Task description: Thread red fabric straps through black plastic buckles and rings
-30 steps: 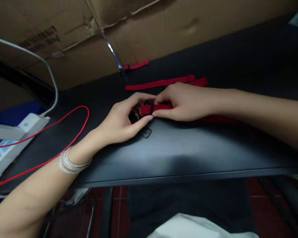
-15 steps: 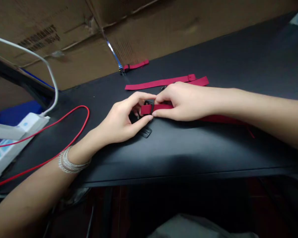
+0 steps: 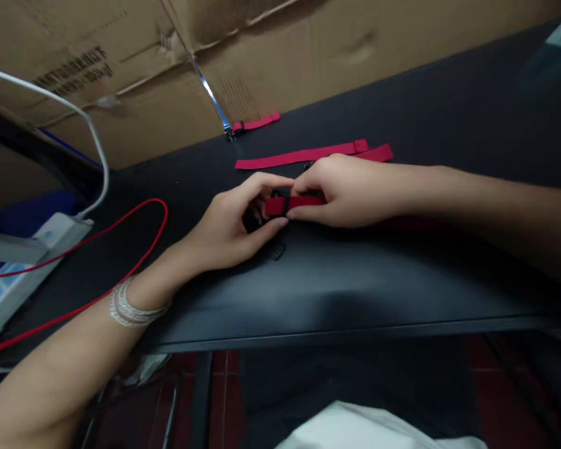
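My left hand [image 3: 229,227] and my right hand [image 3: 341,193] meet at the middle of the black desk. Their fingers pinch a short red fabric strap [image 3: 294,202] threaded through a black plastic buckle [image 3: 279,202]. The left fingers curl around the buckle end, partly hiding it, and the right thumb and fingers hold the strap. A flat black plastic piece [image 3: 277,251] lies just below my left fingers. Two long red straps [image 3: 299,156] lie beyond my right hand, and another red strap [image 3: 406,223] lies mostly under my right forearm.
A short red strap [image 3: 255,123] lies at the desk's far edge against a cardboard box [image 3: 121,106]. To the left are a red cable [image 3: 167,215], a white cable [image 3: 100,146] and a white power strip [image 3: 37,243]. The black desk [image 3: 355,280] has a near edge above a tiled floor.
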Demonstrator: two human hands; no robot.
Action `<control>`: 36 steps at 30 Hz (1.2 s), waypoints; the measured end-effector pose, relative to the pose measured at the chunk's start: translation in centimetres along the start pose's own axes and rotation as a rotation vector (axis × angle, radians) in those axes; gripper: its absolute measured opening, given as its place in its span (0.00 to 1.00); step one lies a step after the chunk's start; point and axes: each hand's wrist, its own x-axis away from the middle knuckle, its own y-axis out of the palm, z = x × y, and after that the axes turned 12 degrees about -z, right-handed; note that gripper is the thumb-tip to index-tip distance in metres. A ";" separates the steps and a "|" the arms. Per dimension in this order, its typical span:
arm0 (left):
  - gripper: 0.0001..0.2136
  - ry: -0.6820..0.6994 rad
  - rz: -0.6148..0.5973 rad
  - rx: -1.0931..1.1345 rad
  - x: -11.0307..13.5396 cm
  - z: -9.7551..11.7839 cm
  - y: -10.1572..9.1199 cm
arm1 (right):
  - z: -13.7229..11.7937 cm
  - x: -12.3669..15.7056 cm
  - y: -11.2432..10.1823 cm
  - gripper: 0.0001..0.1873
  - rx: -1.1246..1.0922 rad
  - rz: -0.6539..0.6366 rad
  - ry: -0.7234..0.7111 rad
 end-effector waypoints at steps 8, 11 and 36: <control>0.22 -0.020 0.000 -0.016 0.0 0.1 0.0 | -0.1 0.0 0.0 0.16 0.019 0.013 -0.006; 0.23 -0.017 0.000 -0.017 0.0 0.1 0.0 | -0.1 0.0 0.0 0.16 0.010 0.011 -0.007; 0.23 -0.005 -0.008 -0.022 0.0 0.0 -0.1 | -0.1 0.0 0.0 0.17 0.023 0.016 -0.010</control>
